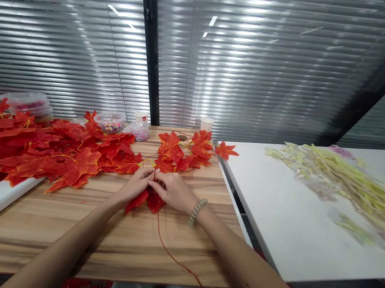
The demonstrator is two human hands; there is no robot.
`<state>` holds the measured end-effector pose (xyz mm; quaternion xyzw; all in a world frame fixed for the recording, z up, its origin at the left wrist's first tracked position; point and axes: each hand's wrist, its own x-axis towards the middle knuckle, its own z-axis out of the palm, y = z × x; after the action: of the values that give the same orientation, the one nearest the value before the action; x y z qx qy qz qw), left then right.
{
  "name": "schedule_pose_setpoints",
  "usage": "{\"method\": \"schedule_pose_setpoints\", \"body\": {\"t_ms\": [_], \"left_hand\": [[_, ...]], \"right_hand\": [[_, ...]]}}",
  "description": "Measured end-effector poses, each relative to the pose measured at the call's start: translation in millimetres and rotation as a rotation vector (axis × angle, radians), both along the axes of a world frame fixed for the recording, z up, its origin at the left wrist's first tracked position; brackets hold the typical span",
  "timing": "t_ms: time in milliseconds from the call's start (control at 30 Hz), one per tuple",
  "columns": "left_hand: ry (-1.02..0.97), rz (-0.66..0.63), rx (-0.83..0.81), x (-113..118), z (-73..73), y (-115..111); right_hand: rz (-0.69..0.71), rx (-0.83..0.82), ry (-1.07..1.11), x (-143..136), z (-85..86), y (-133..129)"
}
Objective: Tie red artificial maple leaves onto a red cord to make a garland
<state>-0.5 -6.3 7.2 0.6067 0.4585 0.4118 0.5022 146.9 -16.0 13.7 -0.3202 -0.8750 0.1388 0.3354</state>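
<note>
Both hands meet over the wood-grain table point(50, 234), fingertips nearly touching. The left hand point(141, 183) is almost closed, its thumb and fingers pinching the red cord point(172, 258). The right hand point(172, 191), a beaded bracelet point(197, 212) at its wrist, is curled just as narrowly on the same cord, though the fingers overlap too much to tell exactly how each one grips it. A red maple leaf point(155, 203) lies directly under the fingers, at six o'clock, and the cord's loose end trails past it toward five o'clock, over the table's near edge.

From the hands, a cluster of artificial maple leaves point(171, 148) sits at twelve to one o'clock, a paper cup point(207, 124) beyond it. A large leaf heap point(77, 163) spreads at nine to ten o'clock, with a tub of colored beads point(111, 123) behind it. At three o'clock, yellow stems point(367, 187) lie on the white table point(252, 184).
</note>
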Motion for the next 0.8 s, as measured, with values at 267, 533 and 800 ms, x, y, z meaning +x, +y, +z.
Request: {"method": "schedule_pose_setpoints", "body": {"t_ms": [267, 533, 800], "left_hand": [[0.086, -0.020, 0.055, -1.3, -1.4, 4.4], [0.088, -0.009, 0.047, -4.4, -7.9, 8.7], [-0.059, 0.024, -0.037, 1.1, 0.3, 1.5]], "right_hand": [[-0.003, 0.000, -0.012, 0.3, -0.1, 0.0], [-0.004, 0.004, -0.023, 0.2, -0.2, 0.4], [-0.004, 0.021, 0.013, -0.3, -1.8, 0.6]]}}
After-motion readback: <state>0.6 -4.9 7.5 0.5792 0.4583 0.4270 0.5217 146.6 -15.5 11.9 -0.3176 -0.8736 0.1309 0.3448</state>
